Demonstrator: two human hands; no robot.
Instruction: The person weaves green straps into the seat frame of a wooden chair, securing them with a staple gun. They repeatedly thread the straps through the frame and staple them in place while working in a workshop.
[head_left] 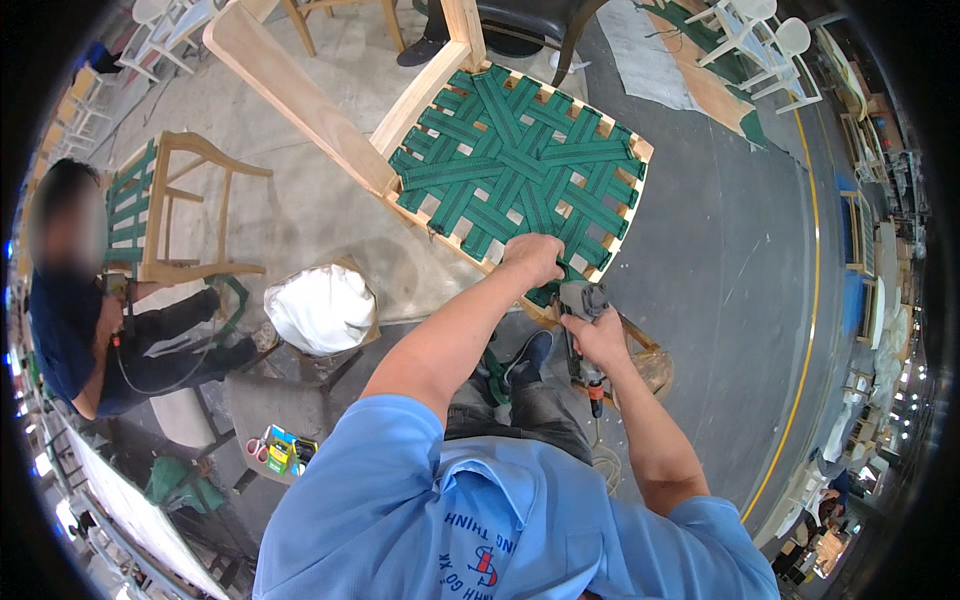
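Note:
A pale wooden chair frame [305,105] stands tilted before me, its seat woven with green webbing [515,160]. At the seat's near edge, my left hand [534,258] is closed on a green webbing strap [543,293]; its fingertips are partly hidden. Just right of it, my right hand [600,338] grips a grey pneumatic staple gun [580,299]. The gun's nose is close to the strap and the seat rail, but I cannot tell whether it touches. An air hose fitting shows below its handle.
On the left, a co-worker [62,320] sits by another webbed chair [160,205]. A white sack [322,308] stands between us. Scissors [258,448] and small boxes [284,450] lie on a grey padded seat [270,405]. A yellow floor line [812,260] runs along the right.

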